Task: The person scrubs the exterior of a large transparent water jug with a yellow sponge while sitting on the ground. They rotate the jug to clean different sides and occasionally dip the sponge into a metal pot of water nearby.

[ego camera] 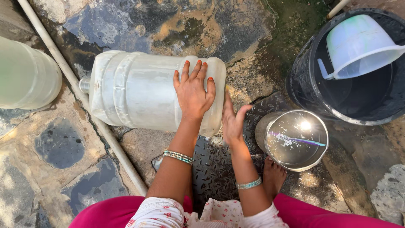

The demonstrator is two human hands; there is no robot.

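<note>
Two hands on big clear water jug (pixel 139 90), lying sideways on wet stone floor (pixel 59 143), neck at 9 o'clock. Left hand (pixel 193 90) flat on top, steadying; right hand (pixel 232 122) open against base. Steel pot (pixel 293 139) at 3 o'clock, black bucket (pixel 303 88) at 2.

A large water jug (pixel 147 90) is laid on its side under the left hand (pixel 193 90), its neck pointed away to the left. The right hand (pixel 232 122) is pressed against its base. Right of that hand a steel pot (pixel 293 139) is placed, with a bucket (pixel 303 84) beyond it and a mug (pixel 358 46) inside. A pipe (pixel 84 101) is run under the jug's neck.
</note>
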